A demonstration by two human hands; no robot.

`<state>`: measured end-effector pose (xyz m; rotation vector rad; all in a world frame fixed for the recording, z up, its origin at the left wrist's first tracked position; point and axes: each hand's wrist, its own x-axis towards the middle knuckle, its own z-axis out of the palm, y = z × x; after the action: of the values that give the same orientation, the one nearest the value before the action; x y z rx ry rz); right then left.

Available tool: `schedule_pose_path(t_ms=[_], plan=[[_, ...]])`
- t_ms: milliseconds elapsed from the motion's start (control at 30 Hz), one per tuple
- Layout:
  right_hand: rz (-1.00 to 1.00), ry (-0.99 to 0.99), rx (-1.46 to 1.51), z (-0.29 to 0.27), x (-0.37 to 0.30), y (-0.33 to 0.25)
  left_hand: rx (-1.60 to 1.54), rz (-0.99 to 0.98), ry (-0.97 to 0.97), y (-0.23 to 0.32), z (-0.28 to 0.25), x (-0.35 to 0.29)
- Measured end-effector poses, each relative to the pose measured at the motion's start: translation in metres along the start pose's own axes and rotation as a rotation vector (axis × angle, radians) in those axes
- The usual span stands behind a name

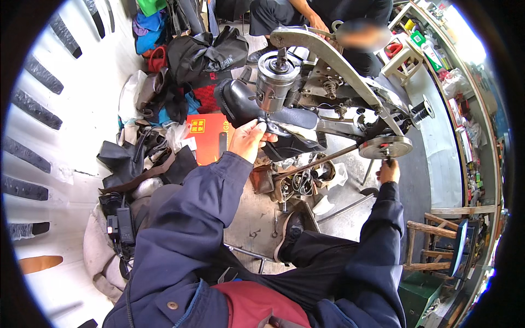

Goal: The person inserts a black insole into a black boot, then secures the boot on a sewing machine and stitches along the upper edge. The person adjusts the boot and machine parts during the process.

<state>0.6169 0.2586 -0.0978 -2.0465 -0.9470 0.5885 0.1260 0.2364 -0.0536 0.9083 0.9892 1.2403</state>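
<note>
A hand-cranked shoe-stitching machine (276, 82) stands in front of me, with a curved metal arm over its cylindrical head. Under that head lies a black leather shoe (234, 101), its toe pointing to the far left. My left hand (247, 141) grips the shoe's near edge beside the needle area, thumb on top and fingers curled. At the machine's right is a round metal handwheel (385, 147). My right hand (388, 172) is closed round the small dark crank handle below it. The needle tip is too small to make out.
Across from me sits a person (322, 24) in dark clothes. Black bags (205, 57), a red-orange box (210, 136) and leather scraps (123, 164) crowd the left. A wooden stool (437, 246) and packed shelves (465, 109) line the right. Tools lie beneath the machine.
</note>
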Motion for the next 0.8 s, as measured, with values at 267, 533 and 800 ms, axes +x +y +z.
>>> schedule_pose_path(t_ms=[267,533,800], plan=[[-0.233,-0.416,0.077,0.019,-0.089,-0.092,0.084,0.031,0.015,0.002,-0.002,0.001],[-0.32,0.128,0.041,-0.047,-0.02,-0.072,0.132,0.031,-0.035,0.008,-0.008,0.006],[-0.011,-0.335,-0.178,0.024,-0.031,-0.013,0.132,-0.057,-0.083,0.012,-0.017,0.013]])
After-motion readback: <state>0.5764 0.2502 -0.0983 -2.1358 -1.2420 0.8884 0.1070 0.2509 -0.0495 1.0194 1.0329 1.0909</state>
